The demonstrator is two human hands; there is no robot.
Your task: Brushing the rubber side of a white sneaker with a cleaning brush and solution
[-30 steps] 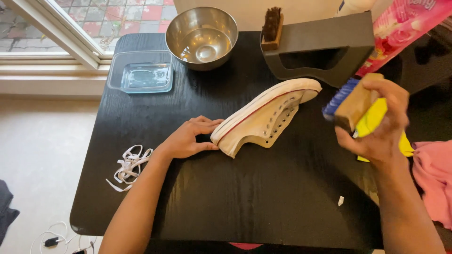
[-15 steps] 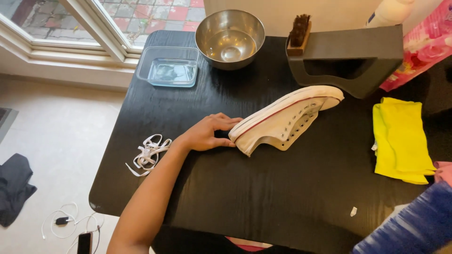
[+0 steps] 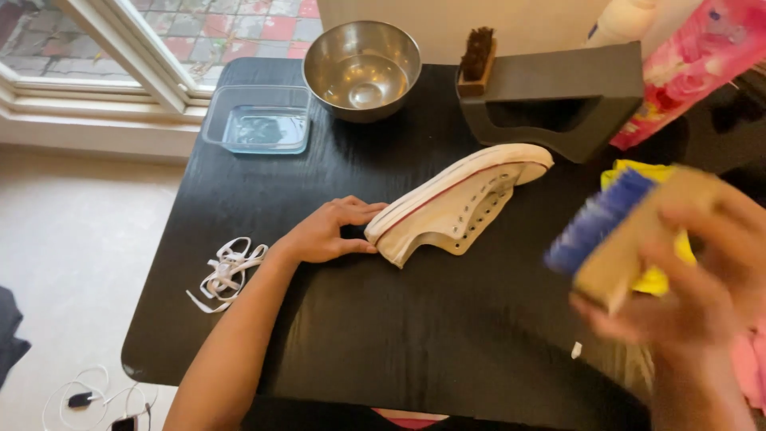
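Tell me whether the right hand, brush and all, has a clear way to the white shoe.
Probably yes. The right hand holds the blue-bristled brush just right of the white shoe, with only bare black table between; the left hand steadies the heel end.

Your right hand (image 3: 702,287) has returned to view at the lower right; half a second ago it was out of frame. It again grips the blue-bristled wooden brush (image 3: 618,235), as it did one second ago, now lower and blurred with motion. The hand and brush now partly cover the yellow cloth (image 3: 650,172).
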